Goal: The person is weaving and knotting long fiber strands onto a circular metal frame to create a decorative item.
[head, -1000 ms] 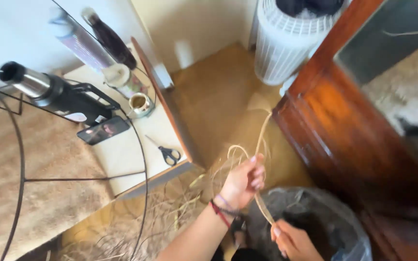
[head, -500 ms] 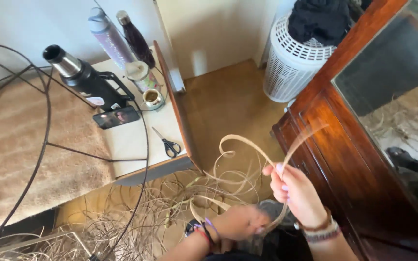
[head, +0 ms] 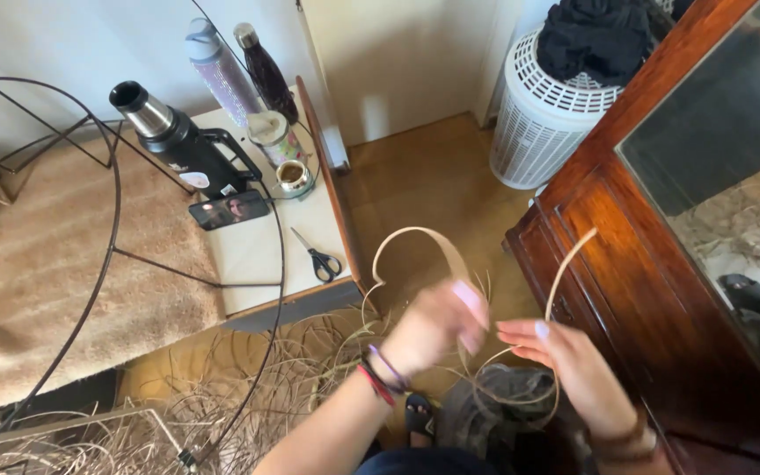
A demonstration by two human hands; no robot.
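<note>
Your left hand [head: 437, 325] is blurred, fingers curled around a pale reed strip [head: 415, 239] that loops up above it, over the wooden floor [head: 415, 176]. Your right hand [head: 565, 361] is beside it, fingers loosely spread, with the strip's other end rising past them toward the dark wooden cabinet [head: 626, 255]. Scissors [head: 317, 258] lie on the white table [head: 248, 255] to the left.

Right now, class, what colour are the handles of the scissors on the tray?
Black handles on the scissors, clearest in the head view.
</note>
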